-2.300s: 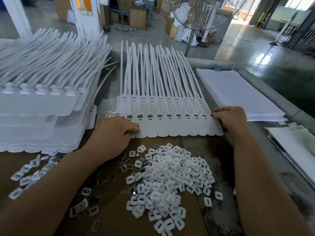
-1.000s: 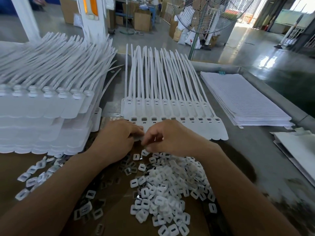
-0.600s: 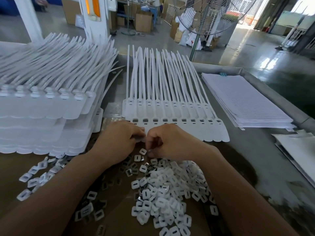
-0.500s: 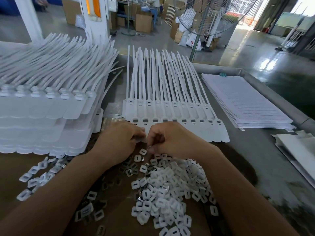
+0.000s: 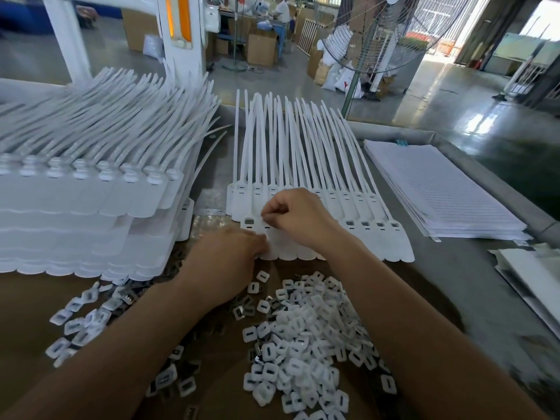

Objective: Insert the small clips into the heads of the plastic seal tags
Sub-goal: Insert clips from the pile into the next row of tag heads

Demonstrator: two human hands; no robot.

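Observation:
A row of white plastic seal tags (image 5: 378,237) lies side by side in front of me, heads near, tails pointing away. My right hand (image 5: 295,215) is over the heads near the left end of the row, fingers curled, fingertips pinching a small clip down at one head. My left hand (image 5: 224,262) rests on the near flat ends of the leftmost tags, fingers curled under; whether it holds anything is hidden. A heap of small white clips (image 5: 303,344) lies on brown cardboard (image 5: 27,313) close to me.
A tall stack of white seal tags (image 5: 91,207) fills the left. Scattered clips (image 5: 78,316) lie below it. A pile of lined paper sheets (image 5: 439,192) sits at the right, more paper (image 5: 533,277) at the far right edge. A standing fan (image 5: 378,40) is behind the table.
My right hand has moved away from my left hand, up onto the tag heads. My left hand has stayed on the left tags' near ends. The camera has tilted up a little.

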